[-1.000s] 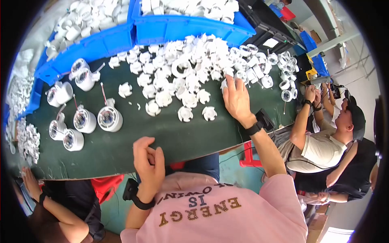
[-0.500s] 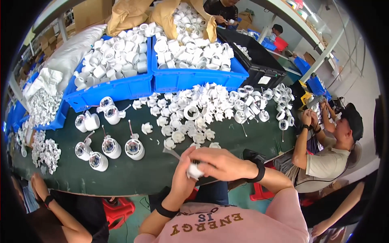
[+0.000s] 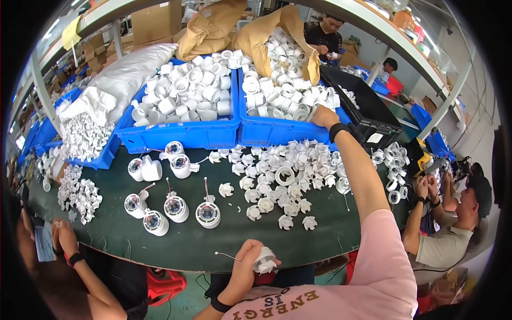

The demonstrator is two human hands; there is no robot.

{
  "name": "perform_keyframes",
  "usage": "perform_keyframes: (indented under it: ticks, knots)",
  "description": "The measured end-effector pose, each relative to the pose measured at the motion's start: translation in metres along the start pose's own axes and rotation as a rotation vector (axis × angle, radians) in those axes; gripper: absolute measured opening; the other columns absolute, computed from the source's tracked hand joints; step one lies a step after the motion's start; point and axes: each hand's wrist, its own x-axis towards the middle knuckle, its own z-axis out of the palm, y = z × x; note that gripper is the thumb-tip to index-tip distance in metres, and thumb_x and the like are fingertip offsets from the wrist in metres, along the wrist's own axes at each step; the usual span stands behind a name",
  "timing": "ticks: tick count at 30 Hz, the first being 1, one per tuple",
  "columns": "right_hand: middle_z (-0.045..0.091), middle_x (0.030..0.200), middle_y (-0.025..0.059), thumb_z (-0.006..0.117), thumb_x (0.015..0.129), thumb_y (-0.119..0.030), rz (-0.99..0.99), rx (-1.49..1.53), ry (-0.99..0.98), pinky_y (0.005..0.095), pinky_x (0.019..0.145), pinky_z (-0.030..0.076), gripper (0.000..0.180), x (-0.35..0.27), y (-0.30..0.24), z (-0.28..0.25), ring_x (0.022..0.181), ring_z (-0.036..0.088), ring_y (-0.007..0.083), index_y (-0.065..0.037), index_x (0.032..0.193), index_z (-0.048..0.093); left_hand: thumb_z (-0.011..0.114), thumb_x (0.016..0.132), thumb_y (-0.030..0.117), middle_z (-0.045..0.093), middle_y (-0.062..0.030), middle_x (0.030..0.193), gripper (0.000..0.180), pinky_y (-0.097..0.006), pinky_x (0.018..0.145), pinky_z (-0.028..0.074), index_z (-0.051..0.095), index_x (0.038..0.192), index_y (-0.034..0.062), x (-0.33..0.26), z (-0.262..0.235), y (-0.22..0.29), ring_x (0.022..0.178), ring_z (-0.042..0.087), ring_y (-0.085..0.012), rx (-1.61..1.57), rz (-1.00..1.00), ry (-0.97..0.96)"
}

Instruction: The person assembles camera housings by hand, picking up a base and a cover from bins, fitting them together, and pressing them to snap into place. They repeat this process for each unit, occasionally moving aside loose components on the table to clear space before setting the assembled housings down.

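Observation:
My left hand (image 3: 246, 266), low near the table's front edge, is closed around a small white fan unit (image 3: 265, 260). A white bladed wheel shows on its underside, and a thin wire with a small plug sticks out to the left. My right arm stretches far forward. My right hand (image 3: 324, 116) is at the front right of the right blue bin (image 3: 288, 131), its fingers curled down among white cup-shaped housings (image 3: 274, 98); what they grip is hidden. Between my hands lies a spread pile of white fan wheels (image 3: 298, 173), with a white ring (image 3: 285, 176) on it.
Several assembled white fan units (image 3: 208, 214) stand on the green table (image 3: 224, 245) at left. Behind are another blue bin (image 3: 178, 136) of housings, paper sacks (image 3: 261, 37) and a black crate (image 3: 381, 125). Small white parts (image 3: 80, 194) lie far left. Co-workers sit on both sides.
My right hand has left the fan unit and reached forward to the right blue bin. My left hand keeps the unit, its wire now pointing left. The whole view has shifted.

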Motion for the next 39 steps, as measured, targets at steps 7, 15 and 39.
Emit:
perform_keyframes:
  ticks: [7,15,39]
  knots:
    - [0.06,0.063,0.0062,0.038,0.101,-0.034,-0.348,1.203,-0.369,0.0224,0.052,0.044,0.035,-0.173,-0.048,-0.046,0.055,0.056,0.0106,-0.005,0.101,0.056,0.033,0.099,0.046,0.059,-0.0049,0.096,0.052,-0.021,0.048,0.038,0.046,0.126,0.0036,0.0,-0.003,0.021,0.069,0.054,-0.0116,0.055,0.153,0.041]
    - [0.051,0.068,-0.0008,0.075,0.076,-0.021,-0.45,1.101,-0.656,0.0242,0.055,0.038,0.029,-0.365,-0.07,-0.034,0.061,0.047,0.0079,-0.003,0.083,0.054,0.044,0.095,0.037,0.059,-0.0054,0.086,0.035,-0.019,0.055,0.038,0.052,0.104,0.0041,0.02,0.017,0.014,0.068,0.05,-0.007,0.491,0.281,0.08]
    - [0.058,0.1,0.0117,0.054,0.093,-0.022,-0.382,1.364,-0.254,0.0279,0.071,0.048,0.044,-0.422,-0.053,-0.009,0.082,0.057,0.0141,0.001,0.127,0.038,0.036,0.095,0.028,0.058,-0.01,0.083,0.038,-0.027,0.065,0.042,0.054,0.101,-0.0043,0.0,0.046,-0.003,0.072,0.053,-0.0141,0.889,0.623,0.024]
